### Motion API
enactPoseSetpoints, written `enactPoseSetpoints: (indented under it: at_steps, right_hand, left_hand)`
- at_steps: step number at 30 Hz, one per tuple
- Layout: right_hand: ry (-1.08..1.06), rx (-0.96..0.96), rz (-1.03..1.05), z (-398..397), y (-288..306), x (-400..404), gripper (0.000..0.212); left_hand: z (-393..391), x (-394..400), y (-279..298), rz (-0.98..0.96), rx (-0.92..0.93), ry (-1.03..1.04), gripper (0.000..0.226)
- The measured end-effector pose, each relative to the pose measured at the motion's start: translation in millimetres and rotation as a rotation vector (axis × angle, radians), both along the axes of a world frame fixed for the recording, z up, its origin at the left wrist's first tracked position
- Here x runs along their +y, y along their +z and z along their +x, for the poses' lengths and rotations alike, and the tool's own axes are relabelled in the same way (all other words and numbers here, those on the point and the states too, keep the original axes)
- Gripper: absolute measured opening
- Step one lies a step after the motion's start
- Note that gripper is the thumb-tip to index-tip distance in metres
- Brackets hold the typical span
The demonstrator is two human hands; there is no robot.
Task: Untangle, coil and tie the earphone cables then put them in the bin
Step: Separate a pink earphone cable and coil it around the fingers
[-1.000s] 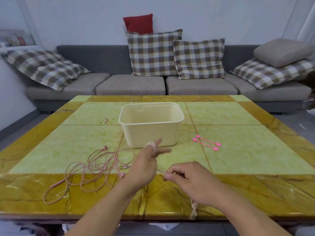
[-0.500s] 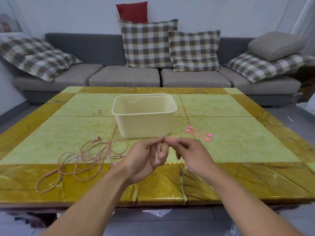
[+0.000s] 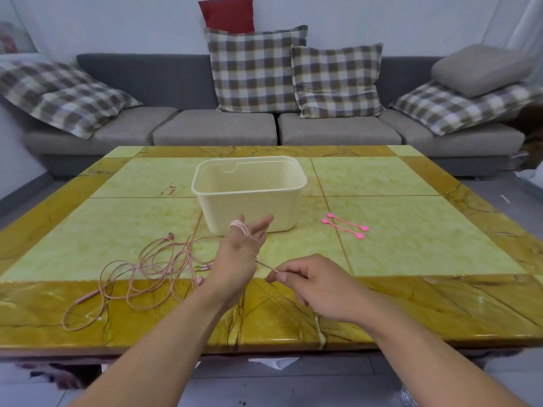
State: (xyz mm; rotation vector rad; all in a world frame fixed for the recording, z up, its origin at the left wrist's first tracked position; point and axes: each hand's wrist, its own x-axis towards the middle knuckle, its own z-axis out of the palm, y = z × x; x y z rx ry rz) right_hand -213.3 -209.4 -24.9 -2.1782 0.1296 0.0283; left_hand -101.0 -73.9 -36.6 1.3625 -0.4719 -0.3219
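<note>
your right hand (image 3: pixel 316 284) hovers over the near yellow border of the table (image 3: pixel 411 304), thumb and forefinger pinching a taut strand of pink earphone cable (image 3: pixel 266 266). that strand runs up and left to your left hand (image 3: pixel 241 254), which is held upright with fingers straight and spread, several turns of the cable wound round them as a small coil (image 3: pixel 239 229). to the left of that hand the loose cable (image 3: pixel 141 271) lies in tangled loops on the table, its nearest loop reaching close to the near edge, an earbud at its far end. just beyond your left fingertips stands the cream bin (image 3: pixel 249 198), about mid-table; what shows of its inside holds nothing. right of the bin, apart from it, two pink ties (image 3: pixel 345 226) lie side by side on the green tile. open tabletop spreads right of the ties and beyond the bin to the far edge. past that stands a grey sofa (image 3: pixel 217 127) with checked cushions (image 3: pixel 255 69).
</note>
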Motion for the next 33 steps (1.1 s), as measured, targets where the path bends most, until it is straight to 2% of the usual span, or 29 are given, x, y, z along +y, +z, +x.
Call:
enactPoseSetpoints:
  at_steps: [3, 7, 8, 10, 13, 16, 19, 26, 33]
  right_hand:
    - [-0.061, -0.099, -0.155, -3, 6, 0, 0.023]
    - [-0.153, -0.2, -0.248, -6, 7, -6, 0.024]
    - [-0.162, -0.215, -0.239, -6, 7, -8, 0.022]
    - [-0.171, -0.253, -0.152, -3, 5, -10, 0.018]
    - [-0.197, -0.319, -0.053, 1, 4, -12, 0.009]
    - [-0.227, -0.377, 0.018, 4, 5, -12, 0.006]
    - [-0.248, -0.402, 0.081, 5, 6, -11, 0.012]
    - [-0.159, -0.301, 0.101, 4, 10, -7, 0.014]
    - [-0.096, -0.251, 0.163, 2, 15, -6, 0.021]
  left_hand:
    - [-1, 1, -3, 0.256, -0.158, -0.081, 0.048]
    - [-8, 3, 2, 0.485, -0.081, -0.275, 0.036]
    - [-10, 5, 5, 0.539, -0.098, -0.319, 0.038]
    - [-12, 8, 11, 0.594, -0.106, -0.393, 0.059]
    - [-11, 10, 15, 0.519, 0.03, -0.494, 0.069]
    - [-10, 13, 19, 0.425, 0.101, -0.536, 0.059]
    - [-10, 16, 20, 0.353, 0.124, -0.549, 0.049]
    - [-12, 20, 20, 0.108, 0.336, -0.525, 0.043]
    - [-8, 19, 19, 0.094, 0.32, -0.563, 0.051]
